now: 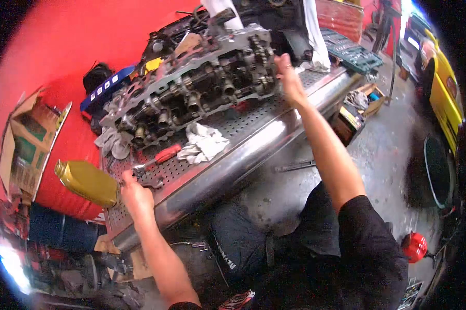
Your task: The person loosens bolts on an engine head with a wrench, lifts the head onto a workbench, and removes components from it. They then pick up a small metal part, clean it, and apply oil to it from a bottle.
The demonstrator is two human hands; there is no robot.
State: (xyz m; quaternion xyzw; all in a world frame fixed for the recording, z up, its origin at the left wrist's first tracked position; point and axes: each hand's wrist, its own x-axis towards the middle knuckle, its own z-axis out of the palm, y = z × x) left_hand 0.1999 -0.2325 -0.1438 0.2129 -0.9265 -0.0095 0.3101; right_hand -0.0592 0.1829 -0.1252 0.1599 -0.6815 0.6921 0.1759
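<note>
A metal engine cylinder head (191, 90) lies across the perforated metal bench (248, 124). At its right end, beside the timing gears, is my right hand (290, 85), fingers raised and apart from the thumb. Near the bench's left front sits my left hand (137, 199), its fingers curled by a dark metal tool (153, 183); what they hold, if anything, is too small to make out. A red-handled tool (167, 154) and a white rag (203, 143) rest just in front of the cylinder head. Left of my left hand stands a gold bottle (88, 183).
An open green tool case (349, 50) lies at the bench's far right. Behind the cylinder head are a blue box (109, 88) and dark engine parts. A cardboard box (29, 144) is at the left. On the floor right of the bench stands a box with rags (356, 106).
</note>
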